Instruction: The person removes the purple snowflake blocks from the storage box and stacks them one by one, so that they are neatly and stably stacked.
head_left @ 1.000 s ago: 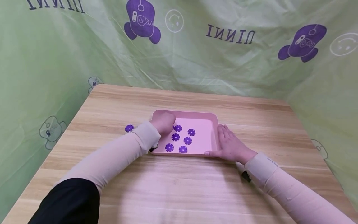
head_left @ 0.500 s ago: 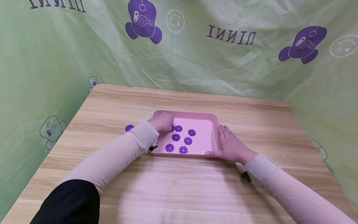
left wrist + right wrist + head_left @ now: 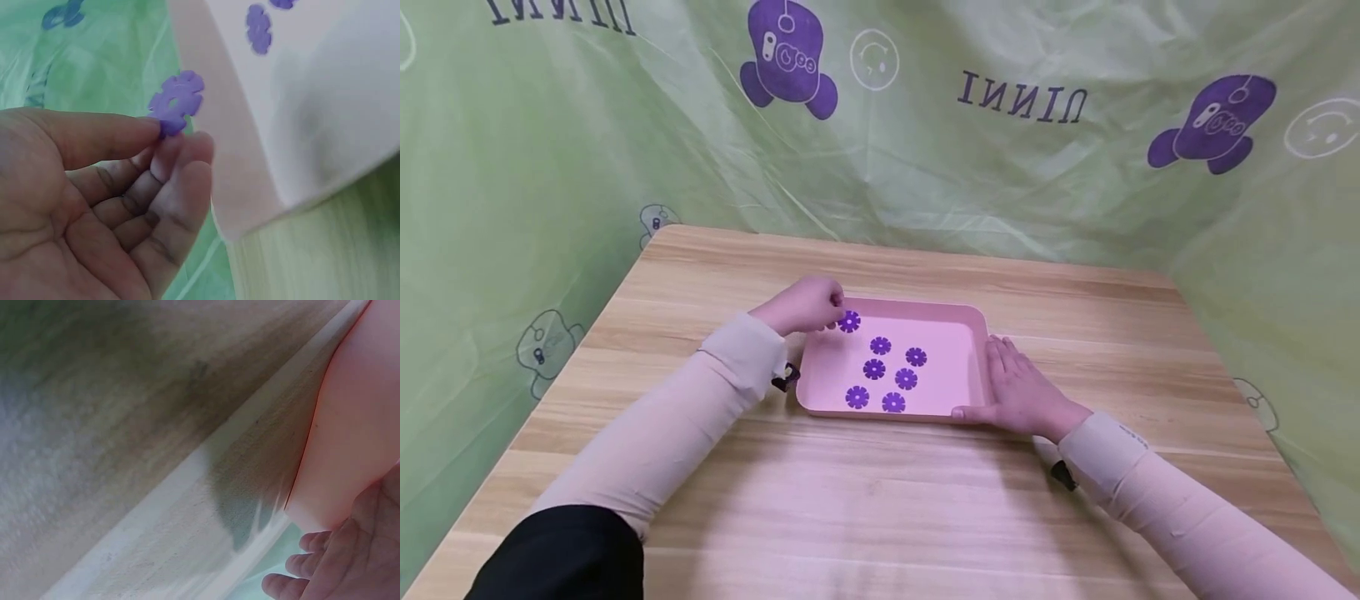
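My left hand (image 3: 805, 305) is over the tray's far left corner. It pinches a purple flower-shaped plastic disc (image 3: 189, 87) between thumb and fingertips, plain to see in the left wrist view. The pink rectangular tray (image 3: 951, 354) lies on the table, with several more purple discs (image 3: 906, 378) flat on its floor. My right hand (image 3: 1026, 392) rests against the tray's right side, fingers straight along the outer wall, thumb at the front rim. In the right wrist view only part of that hand (image 3: 369, 550) shows beside the tray wall (image 3: 356, 419).
The wooden table (image 3: 880, 500) extends around the tray on all sides. Green printed cloth (image 3: 925, 183) hangs behind it and at both sides. A small black piece (image 3: 786, 377) sits at the left cuff, close to the tray's left edge.
My left hand has lifted from the tray floor and moved back and left, carrying a disc. The disc on the table at the left is now out of sight. My right hand stays put.
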A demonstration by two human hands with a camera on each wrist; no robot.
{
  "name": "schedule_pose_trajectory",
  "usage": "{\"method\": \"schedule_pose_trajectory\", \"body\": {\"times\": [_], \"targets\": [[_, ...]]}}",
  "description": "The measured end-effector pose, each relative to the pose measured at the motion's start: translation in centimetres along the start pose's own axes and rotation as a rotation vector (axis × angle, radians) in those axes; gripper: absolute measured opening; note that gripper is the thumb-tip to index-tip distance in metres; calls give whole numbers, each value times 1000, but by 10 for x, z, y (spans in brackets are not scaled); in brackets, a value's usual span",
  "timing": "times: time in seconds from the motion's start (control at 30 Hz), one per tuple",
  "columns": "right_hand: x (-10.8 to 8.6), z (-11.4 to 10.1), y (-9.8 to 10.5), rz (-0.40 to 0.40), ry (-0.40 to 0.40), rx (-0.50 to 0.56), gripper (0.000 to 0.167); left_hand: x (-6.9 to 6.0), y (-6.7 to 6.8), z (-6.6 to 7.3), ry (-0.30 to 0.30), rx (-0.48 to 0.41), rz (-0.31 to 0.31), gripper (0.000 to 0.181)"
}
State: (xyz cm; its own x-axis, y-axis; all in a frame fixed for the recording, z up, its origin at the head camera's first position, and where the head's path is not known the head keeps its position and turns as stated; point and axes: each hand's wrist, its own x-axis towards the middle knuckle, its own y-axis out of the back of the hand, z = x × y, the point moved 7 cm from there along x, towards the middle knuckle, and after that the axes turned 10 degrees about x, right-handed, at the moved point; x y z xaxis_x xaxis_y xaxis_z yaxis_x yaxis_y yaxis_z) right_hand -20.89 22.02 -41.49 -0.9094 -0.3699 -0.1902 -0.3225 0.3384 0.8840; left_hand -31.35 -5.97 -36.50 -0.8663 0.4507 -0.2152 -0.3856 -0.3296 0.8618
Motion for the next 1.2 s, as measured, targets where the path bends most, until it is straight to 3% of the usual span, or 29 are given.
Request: {"method": "schedule_pose_trajectory", "body": {"times": [0.2,0.43,0.67,0.9,1.2], "targets": [[-1,-2,2,-5,7,-15,128,-6,16,-19,13,-145,58,14],[-1,-3,0,-4,3,-58,127,-20,24,-51,86,-310,112,20],[-2,-4,0,-26,-15,-69,128,-37,24,-79,151,-417,117,21],[-4,-3,3,-27,-35,-55,127,-53,19,-107,223,-439,97,23],[-2,-3,2,-31,-41,-42,128,-70,12,-141,270,-519,97,22]]}}
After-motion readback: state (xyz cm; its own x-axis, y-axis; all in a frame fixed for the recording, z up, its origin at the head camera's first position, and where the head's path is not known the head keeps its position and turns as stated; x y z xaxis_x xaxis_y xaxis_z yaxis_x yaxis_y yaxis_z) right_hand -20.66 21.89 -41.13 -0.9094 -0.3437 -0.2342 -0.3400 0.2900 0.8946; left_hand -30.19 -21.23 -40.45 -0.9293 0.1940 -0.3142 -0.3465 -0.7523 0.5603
